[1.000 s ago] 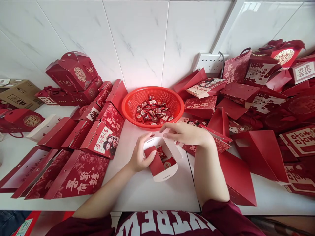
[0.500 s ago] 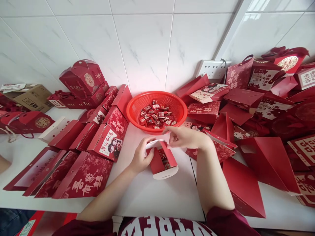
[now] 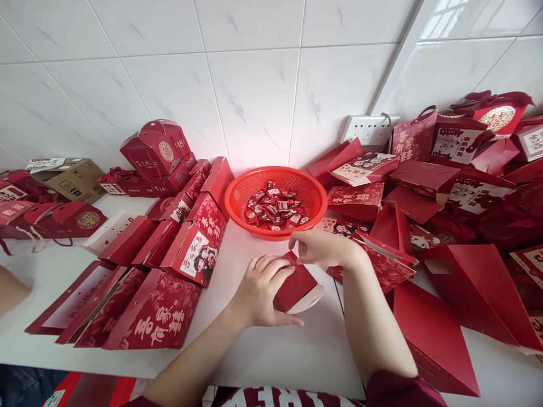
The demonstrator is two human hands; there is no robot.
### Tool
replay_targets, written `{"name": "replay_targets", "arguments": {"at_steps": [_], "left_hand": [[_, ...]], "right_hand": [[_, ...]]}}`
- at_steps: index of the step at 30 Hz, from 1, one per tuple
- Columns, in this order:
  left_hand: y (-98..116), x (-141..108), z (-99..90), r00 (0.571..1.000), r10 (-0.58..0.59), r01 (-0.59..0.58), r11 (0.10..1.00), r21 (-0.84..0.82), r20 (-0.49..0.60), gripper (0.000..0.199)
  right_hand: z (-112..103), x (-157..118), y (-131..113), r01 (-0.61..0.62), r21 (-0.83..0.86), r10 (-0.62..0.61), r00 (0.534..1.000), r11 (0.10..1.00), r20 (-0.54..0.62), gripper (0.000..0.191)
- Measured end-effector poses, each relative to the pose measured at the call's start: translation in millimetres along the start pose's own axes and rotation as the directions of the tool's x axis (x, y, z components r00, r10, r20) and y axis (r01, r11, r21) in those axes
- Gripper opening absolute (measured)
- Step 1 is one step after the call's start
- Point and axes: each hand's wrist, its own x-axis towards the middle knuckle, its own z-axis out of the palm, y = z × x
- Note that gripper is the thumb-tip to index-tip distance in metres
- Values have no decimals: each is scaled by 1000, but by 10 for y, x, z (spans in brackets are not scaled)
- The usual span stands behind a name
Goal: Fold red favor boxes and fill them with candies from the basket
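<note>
A small red gift box (image 3: pixel 299 284) lies on the white table in front of me, its lid panel folded over the top and a pale rounded flap sticking out at the near right end. My left hand (image 3: pixel 262 289) grips the box from the left, fingers over its far left edge and thumb stretched along the near side. With fingers bent, my right hand (image 3: pixel 324 249) holds the far end of the box; its fingertips are partly hidden. Just beyond is a red plastic basket (image 3: pixel 237 222) with many small wrapped candies (image 3: pixel 278 206) in it.
Rows of upright red gift boxes (image 3: pixel 156 308) stand at the left, with a cardboard box (image 3: pixel 76 180) behind them. A heap of red boxes (image 3: pixel 445 226) fills the right side. A power socket (image 3: pixel 368 129) is on the tiled wall. Another person's arm (image 3: pixel 12 288) shows at the left edge.
The box's upper side has been folded over, covering the opening where the contents showed. My left hand has moved over its left side, and the box has turned slightly.
</note>
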Motion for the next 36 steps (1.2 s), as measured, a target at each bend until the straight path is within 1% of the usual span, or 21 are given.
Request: {"name": "replay_targets", "arguments": {"at_steps": [3,4,5,6,8,10,12,14,15,16,19,22,26,29,33,34,36], "left_hand": [[36,-4,11,997,-83,83,996,-45,9,44],[38,-7,16,992,-123,123,990,-68,3,38],[37,-8,20,988,-157,156,984,-91,-4,38],[34,-8,23,985,-175,174,979,-107,-1,40],[32,-6,19,988,-153,156,984,-92,37,43],[46,-7,7,989,-105,106,994,-11,108,42],[84,-17,-5,977,-87,70,993,95,194,44],[144,-38,-5,963,-101,59,983,174,248,63],[180,-50,0,960,-113,61,978,201,258,71],[218,-61,9,958,-130,73,972,223,256,73],[318,-78,28,950,-226,165,950,266,216,60],[367,-69,-7,929,-290,232,940,249,229,57],[358,-84,-134,914,-277,227,955,191,296,55],[368,-137,-233,897,-293,226,948,225,330,53],[475,-149,-347,855,-284,188,949,253,433,54],[509,-129,-370,848,-283,182,949,256,448,56],[559,-67,-398,845,-296,188,944,271,445,62]], "right_hand": [[-59,-113,-13,-37,38,41,994,999,-100,23],[-69,-139,-20,-46,45,52,991,998,-121,21],[-75,-158,-26,-55,50,61,990,997,-131,20],[-78,-170,-32,-62,50,68,989,997,-130,20],[-77,-180,-38,-62,49,68,990,997,-127,20],[-74,-177,-41,-59,46,65,989,997,-131,20],[-72,-172,-45,-61,47,66,989,997,-130,20],[-73,-173,-54,-60,53,66,990,997,-125,20],[-74,-176,-60,-59,57,66,990,997,-126,19],[-77,-181,-66,-57,61,64,990,997,-127,19],[-89,-204,-78,-58,68,67,989,996,-130,19],[-110,-241,-72,-71,69,80,988,995,-129,20],[-143,-309,-39,-70,46,77,985,996,-153,22],[-162,-347,-19,-73,45,80,982,996,-172,22],[-172,-367,-20,-74,45,81,979,996,-186,20],[-173,-370,-24,-75,43,82,979,996,-188,21],[-171,-376,-33,-79,38,85,978,996,-191,21]]}}
